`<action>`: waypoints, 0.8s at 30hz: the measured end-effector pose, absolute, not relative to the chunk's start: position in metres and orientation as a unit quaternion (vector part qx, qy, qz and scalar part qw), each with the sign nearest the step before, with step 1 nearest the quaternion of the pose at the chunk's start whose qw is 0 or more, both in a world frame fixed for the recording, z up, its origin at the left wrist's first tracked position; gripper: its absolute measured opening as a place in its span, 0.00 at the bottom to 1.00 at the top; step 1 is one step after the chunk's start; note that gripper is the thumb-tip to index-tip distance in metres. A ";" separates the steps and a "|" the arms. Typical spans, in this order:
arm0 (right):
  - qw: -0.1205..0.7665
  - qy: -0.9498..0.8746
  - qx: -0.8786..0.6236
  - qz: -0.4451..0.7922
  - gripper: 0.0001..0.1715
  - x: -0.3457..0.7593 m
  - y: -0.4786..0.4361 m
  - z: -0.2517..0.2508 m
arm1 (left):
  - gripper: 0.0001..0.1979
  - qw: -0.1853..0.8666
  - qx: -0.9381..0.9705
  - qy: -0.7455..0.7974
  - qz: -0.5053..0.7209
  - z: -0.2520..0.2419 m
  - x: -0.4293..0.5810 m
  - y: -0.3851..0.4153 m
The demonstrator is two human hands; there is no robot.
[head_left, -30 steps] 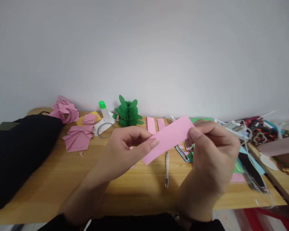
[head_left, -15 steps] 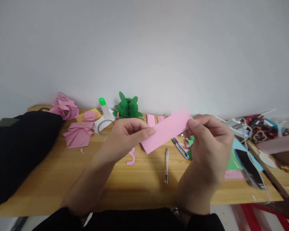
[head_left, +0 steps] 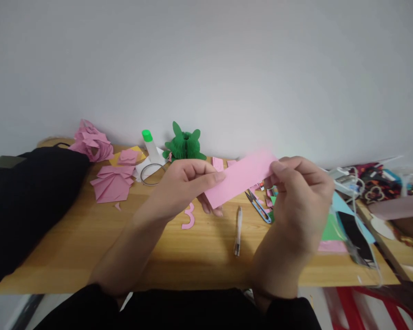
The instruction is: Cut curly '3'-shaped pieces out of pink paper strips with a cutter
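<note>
A rectangular strip of pink paper (head_left: 242, 176) is held slantwise above the table, its right end higher. My left hand (head_left: 189, 185) pinches the lower left end, thumb on top and fingertips showing beneath. At the upper right end, my right hand (head_left: 298, 197) grips the edge between thumb and curled fingers. On the wood below lie a pink paper figure 3 (head_left: 188, 216), a white pen (head_left: 238, 231) and blue thread snips (head_left: 258, 206) beside small pink and green scraps.
Behind stand a green honeycomb paper figure (head_left: 186, 145) and a green-capped glue stick (head_left: 149, 144). Folded pink paper (head_left: 113, 183) lies at left near a black bag (head_left: 34, 206). A phone (head_left: 356, 238), coloured sheets and a cable occupy the right side of the wooden table (head_left: 199, 266).
My left fingers have moved further under the strip, and their tips now show below it. The view has tipped slightly, so the table sits higher in the picture.
</note>
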State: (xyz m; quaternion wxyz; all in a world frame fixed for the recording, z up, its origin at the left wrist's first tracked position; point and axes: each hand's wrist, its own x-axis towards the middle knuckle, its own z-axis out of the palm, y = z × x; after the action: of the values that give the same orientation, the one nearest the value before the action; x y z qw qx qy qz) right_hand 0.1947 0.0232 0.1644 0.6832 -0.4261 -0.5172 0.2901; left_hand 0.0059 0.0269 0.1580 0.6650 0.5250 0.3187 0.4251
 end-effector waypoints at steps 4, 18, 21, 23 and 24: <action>0.685 -0.509 -0.431 0.294 0.12 0.194 0.024 0.164 | 0.13 0.665 0.524 0.321 0.425 0.157 0.006 0.028; 0.681 -0.496 -0.435 0.317 0.12 0.195 0.023 0.167 | 0.14 0.635 0.554 0.343 0.415 0.161 0.005 0.027; 0.680 -0.493 -0.439 0.320 0.12 0.196 0.022 0.168 | 0.15 0.628 0.560 0.351 0.411 0.162 0.005 0.026; 0.678 -0.493 -0.443 0.318 0.12 0.196 0.022 0.167 | 0.15 0.630 0.559 0.349 0.412 0.162 0.004 0.026; 0.677 -0.494 -0.444 0.316 0.12 0.197 0.023 0.167 | 0.15 0.630 0.558 0.348 0.413 0.162 0.004 0.026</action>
State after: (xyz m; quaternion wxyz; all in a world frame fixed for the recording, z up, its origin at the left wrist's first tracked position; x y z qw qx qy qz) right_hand 0.1965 0.0225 0.1669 0.6773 -0.4438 -0.4943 0.3162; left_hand 0.0042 0.0260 0.1616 0.6304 0.5578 0.3478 0.4128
